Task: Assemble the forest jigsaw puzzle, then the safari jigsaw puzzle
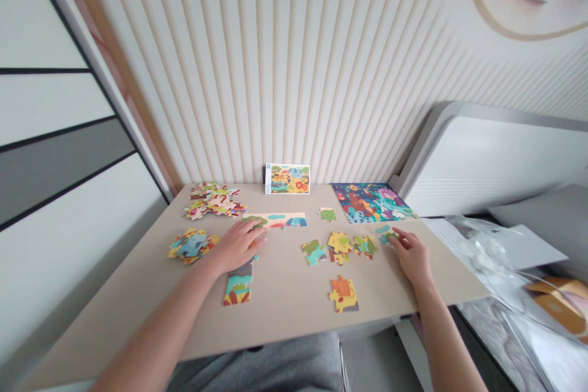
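My left hand point(239, 245) lies over the left corner of a partly joined puzzle, with its fingers stretched out. From under it a top strip point(275, 220) runs right, and a left-hand strip point(239, 288) with a green crocodile runs down. My right hand point(412, 258) pinches a blue-and-green puzzle piece point(384, 234) at its right edge. Between the hands lie loose pieces: a green one point(327, 214), a green-and-turquoise one point(314, 252), a yellow group point(340, 244), a green-and-yellow one point(365, 246) and an orange-and-yellow one point(343, 294).
A picture card point(290, 179) leans upright against the ribbed wall. Two piles of pieces, one pinkish point(215, 201) and one yellow-blue point(190, 246), lie at the left. A dark finished picture point(373, 202) is at the back right. Clear plastic point(487, 251) lies beyond the table's right edge.
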`<state>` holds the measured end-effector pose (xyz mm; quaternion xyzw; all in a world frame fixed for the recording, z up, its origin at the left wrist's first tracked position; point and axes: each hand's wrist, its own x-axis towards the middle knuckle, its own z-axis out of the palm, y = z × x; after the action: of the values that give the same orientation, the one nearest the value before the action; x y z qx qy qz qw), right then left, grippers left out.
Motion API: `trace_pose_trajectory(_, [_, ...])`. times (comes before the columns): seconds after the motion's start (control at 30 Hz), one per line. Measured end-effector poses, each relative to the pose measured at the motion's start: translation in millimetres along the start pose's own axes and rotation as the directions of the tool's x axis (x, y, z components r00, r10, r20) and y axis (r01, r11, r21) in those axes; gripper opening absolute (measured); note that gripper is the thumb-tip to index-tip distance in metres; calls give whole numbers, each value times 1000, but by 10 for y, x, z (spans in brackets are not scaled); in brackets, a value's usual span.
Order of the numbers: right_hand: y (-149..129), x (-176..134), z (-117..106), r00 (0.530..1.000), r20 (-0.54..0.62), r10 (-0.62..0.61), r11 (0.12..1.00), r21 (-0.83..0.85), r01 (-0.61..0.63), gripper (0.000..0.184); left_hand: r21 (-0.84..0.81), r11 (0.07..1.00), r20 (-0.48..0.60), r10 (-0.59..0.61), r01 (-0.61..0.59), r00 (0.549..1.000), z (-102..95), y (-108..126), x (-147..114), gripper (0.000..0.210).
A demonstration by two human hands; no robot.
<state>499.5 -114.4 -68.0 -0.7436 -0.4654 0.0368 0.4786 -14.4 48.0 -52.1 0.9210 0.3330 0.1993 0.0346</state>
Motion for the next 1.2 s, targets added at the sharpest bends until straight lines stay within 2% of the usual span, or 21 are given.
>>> trace_pose_trajectory(0.07, [-50, -9, -12, 999, -17, 48, 998, 29, -47, 53, 5, 1000, 13, -6, 6, 1000, -10, 7, 1, 43])
trace_pose_trajectory(0.17, [-129, -10, -34, 988, 6, 155, 964, 218, -152, 50, 9, 1000, 23, 4, -4, 1000, -28, 23, 2, 45])
trace_pose_trajectory(0.23, [-206, 6, -37, 983, 68, 170, 917, 353, -183, 49, 13, 1000, 20, 6, -6, 1000, -33, 31, 0, 46])
trace_pose_trajectory(0.3, [-332, 41, -5, 977, 162, 139, 896, 400, -194, 49, 7, 1000, 17, 3, -3, 1000, -32, 33, -5, 46])
trace_pose_trajectory(0.4, [-636, 117, 173, 938, 336, 91, 924, 322, -205, 50, -18, 1000, 10, -1, 2, 1000, -26, 34, -12, 45])
trace_pose_trajectory(0.53, [-1137, 243, 678, 864, 504, -6, 956, 257, -143, 46, -20, 1000, 15, -17, 17, 1000, -36, 55, -18, 45])
trace_pose_trajectory(0.63, [-1405, 335, 1119, 812, 581, -50, 990, 139, -38, 34, -3, 1000, 34, -25, 25, 999, -57, 80, -25, 46])
trace_pose_trajectory(0.77, [-1500, 382, 1504, 804, 594, -5, 1000, 5, 3, 25, 3, 1000, 27, -22, 22, 999, -81, 95, -32, 45])
trace_pose_trajectory(0.87, [-1452, 344, 1589, 806, 592, 10, 998, -53, 27, 24, -2, 1000, 29, -15, 15, 999, -90, 98, -26, 44])
trace_pose_trajectory(1.03, [-1407, 271, 1584, 823, 568, -16, 984, -137, 113, 24, 4, 1000, 42, -15, 14, 999, -83, 98, -11, 45])
trace_pose_trajectory(1.2, [-1438, 296, 1586, 803, 596, -28, 963, -199, 181, 25, -10, 1000, 32, -29, 29, 999, -73, 91, -20, 45])
